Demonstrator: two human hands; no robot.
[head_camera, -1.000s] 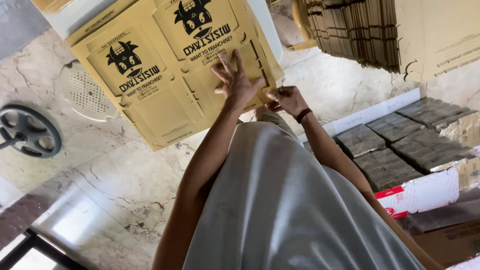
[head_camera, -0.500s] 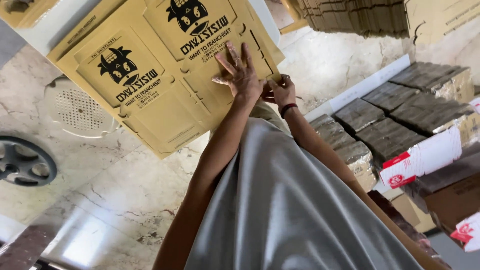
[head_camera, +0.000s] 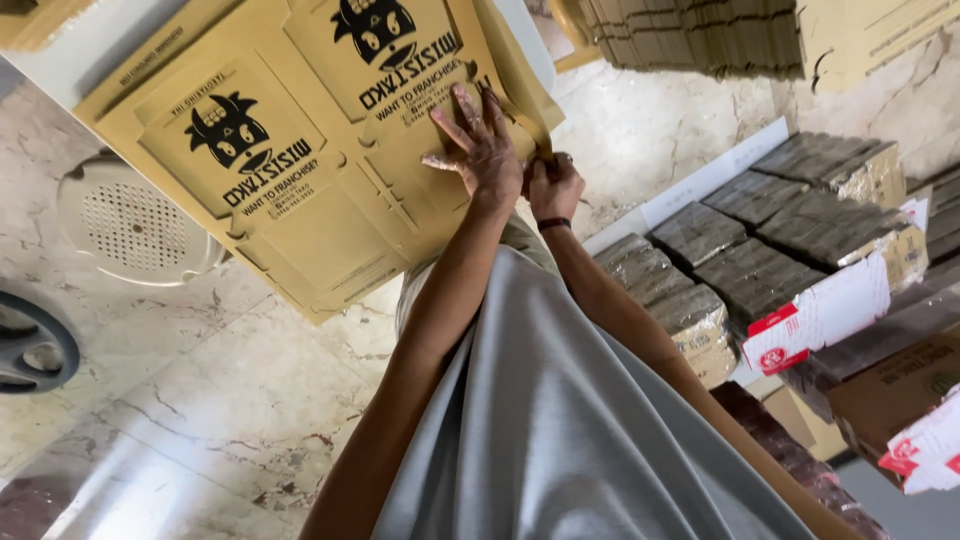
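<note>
Spread fingers of the left hand (head_camera: 480, 150) are pressed flat on a printed tan cardboard box blank (head_camera: 300, 150), pinning it steady. Just right, the right hand (head_camera: 553, 188) is curled tight around the blank's edge flap (head_camera: 520, 95), apparently bending it, above a marble floor (head_camera: 200, 400).

Both arms are stretched forward from the body, bare from the sleeves of a grey shirt, and they come together at the hands. The left hand (head_camera: 480, 145) lies flat with palm down, its fingers (head_camera: 462, 105) straight and a little spread. The right hand (head_camera: 555, 185) is just beside it, touching it, closed in a loose fist with the thumb side up, and a dark band sits around its wrist.
</note>
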